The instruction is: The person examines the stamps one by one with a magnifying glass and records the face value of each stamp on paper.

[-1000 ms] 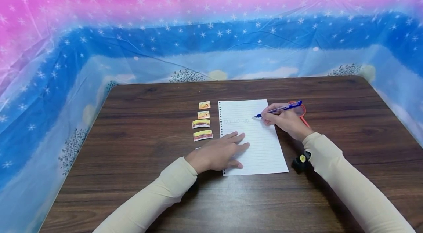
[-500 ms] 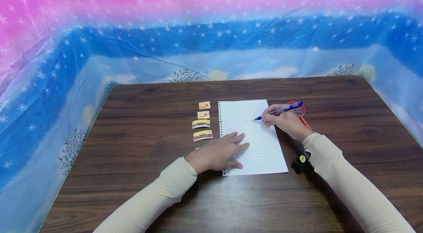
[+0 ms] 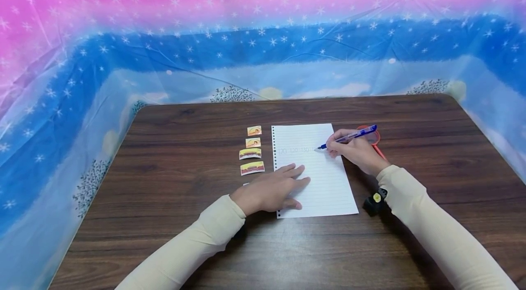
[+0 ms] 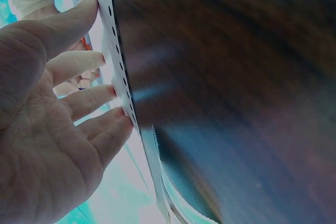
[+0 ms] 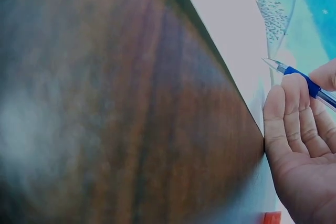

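A lined, hole-punched sheet of paper point(image 3: 320, 189) lies on the table with faint handwritten numbers, among them 120 and 150, in a row across its upper part. My right hand point(image 3: 355, 153) pinches a blue pen point(image 3: 361, 132), its tip right at the paper at the right end of that row. In the right wrist view, thumb and fingers close round the blue grip of the pen point(image 5: 300, 77). Spread fingers of my left hand point(image 3: 275, 189) rest on the lower left of the sheet. The left wrist view shows those fingertips at the punched edge of the paper point(image 4: 113, 30).
Several small yellow and red picture cards point(image 3: 252, 168) stand in a column left of the sheet, one partly hidden by the left hand. An object with a red-orange loop and handle point(image 3: 378, 149) lies behind the right hand. Snowflake-patterned cloth point(image 3: 263, 52) surrounds the dark wooden table point(image 3: 164, 166).
The pen tip has made small strokes, adding a faint mark after the third number. My left hand stays where it was on the paper.
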`<state>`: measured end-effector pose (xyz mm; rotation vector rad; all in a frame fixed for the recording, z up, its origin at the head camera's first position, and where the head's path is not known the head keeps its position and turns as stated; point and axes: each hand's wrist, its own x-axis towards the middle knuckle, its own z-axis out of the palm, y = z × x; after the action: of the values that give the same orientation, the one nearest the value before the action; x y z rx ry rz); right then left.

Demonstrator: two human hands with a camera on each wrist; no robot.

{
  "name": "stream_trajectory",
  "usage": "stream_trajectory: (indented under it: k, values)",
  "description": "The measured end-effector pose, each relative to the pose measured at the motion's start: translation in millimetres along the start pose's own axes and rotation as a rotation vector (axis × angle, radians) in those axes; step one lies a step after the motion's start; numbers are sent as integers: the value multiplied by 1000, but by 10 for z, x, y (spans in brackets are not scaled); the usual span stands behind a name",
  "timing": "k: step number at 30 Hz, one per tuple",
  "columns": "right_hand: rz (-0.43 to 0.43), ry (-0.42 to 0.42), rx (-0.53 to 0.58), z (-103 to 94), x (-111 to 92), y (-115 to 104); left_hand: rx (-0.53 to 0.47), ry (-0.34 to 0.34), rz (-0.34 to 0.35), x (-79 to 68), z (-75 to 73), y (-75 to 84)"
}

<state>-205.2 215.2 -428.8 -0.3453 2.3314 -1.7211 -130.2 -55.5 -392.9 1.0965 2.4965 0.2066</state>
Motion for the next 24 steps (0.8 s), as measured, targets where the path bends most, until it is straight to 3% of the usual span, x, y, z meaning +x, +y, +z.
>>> stream_trajectory:
  k: [24]
  values:
    - [46, 25, -4, 10, -1, -37, 19, 1, 5, 14, 8, -8]
